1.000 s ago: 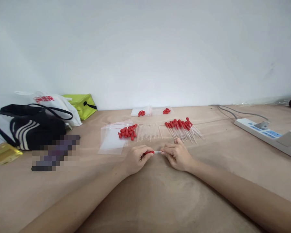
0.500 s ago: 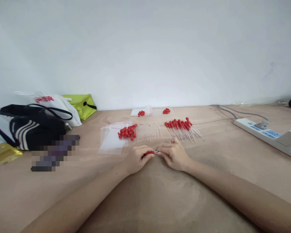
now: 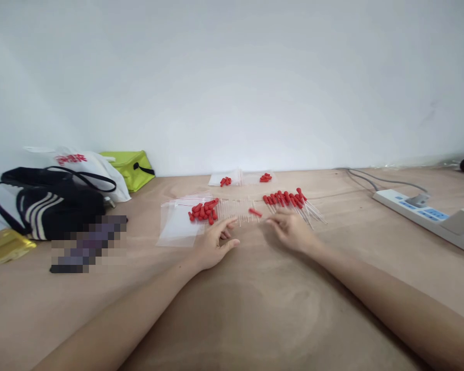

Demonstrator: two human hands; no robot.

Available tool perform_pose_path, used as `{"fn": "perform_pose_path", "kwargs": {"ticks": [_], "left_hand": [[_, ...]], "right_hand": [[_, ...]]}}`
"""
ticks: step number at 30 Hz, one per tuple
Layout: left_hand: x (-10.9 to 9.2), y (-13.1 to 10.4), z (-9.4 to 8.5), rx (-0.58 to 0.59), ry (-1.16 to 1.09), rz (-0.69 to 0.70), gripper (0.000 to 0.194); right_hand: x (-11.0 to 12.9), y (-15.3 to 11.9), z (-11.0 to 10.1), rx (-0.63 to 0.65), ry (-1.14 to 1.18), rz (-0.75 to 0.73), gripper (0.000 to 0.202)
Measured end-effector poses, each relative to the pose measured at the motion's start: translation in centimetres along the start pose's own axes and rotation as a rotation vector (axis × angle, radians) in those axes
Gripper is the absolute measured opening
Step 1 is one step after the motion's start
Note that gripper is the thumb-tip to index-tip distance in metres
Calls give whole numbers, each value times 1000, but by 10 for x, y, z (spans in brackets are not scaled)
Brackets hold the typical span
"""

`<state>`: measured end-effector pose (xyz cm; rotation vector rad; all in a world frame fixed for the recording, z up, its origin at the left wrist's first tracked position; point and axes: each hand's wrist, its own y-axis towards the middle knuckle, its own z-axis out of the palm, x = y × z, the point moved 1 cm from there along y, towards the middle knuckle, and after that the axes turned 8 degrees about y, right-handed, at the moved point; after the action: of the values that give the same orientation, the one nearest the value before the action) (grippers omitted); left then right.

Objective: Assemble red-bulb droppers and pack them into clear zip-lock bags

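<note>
My right hand [image 3: 292,229] pinches the thin clear tube of a dropper, whose red rubber bulb [image 3: 255,212] points left, slightly blurred. My left hand [image 3: 216,245] is empty, its thumb and fingers apart, just below a pile of loose red rubber bulbs [image 3: 203,210]. Between the hands and farther back lies a row of bare clear tubes [image 3: 232,208]. Beyond my right hand, several droppers with red bulbs [image 3: 284,197] lie side by side, their tubes pointing toward me; my hand covers some of the tube ends.
Clear zip bags [image 3: 178,226] lie left of the bulb pile. Two small groups of red pieces [image 3: 226,181] rest near the wall. A black bag [image 3: 58,206], a white plastic bag [image 3: 118,180] and a green bag [image 3: 129,167] stand left. A power strip [image 3: 413,206] lies right.
My left hand has let go of the red bulb and opened. My right hand has moved slightly right and away from me, carrying the dropper toward the assembled ones.
</note>
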<state>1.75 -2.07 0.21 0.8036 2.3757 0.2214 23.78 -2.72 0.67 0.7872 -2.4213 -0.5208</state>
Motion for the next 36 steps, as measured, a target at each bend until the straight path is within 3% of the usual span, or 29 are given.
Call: {"fn": "perform_pose_path", "kwargs": {"ticks": [2,4,6,9,18,22,26,32,36], "left_hand": [[1,0,0,-30,38,-35,42],[0,0,-1,10,81,-18,29],[-3,0,-2,59,117,33,18],[-6,0,-3,80,133,70,15],[-7,0,-2,69,138,75,16],[-10,1,-2,76,143,74,16],[-12,2,-2,83,157,74,15],[-11,0,1,58,172,122,14],[-1,2,-2,-135,327,41,8]], "right_hand": [[-21,4,-10,-157,56,210,26],[-43,5,-20,-294,38,425,26],[-62,5,-28,-321,-21,582,26],[-80,2,-32,-305,-111,687,24],[-84,0,-24,-240,-228,674,26],[-64,6,-14,-255,-316,528,25],[-34,21,12,-163,-262,375,23],[-12,49,42,-112,-226,503,29],[-11,54,45,-88,-251,542,27]]}}
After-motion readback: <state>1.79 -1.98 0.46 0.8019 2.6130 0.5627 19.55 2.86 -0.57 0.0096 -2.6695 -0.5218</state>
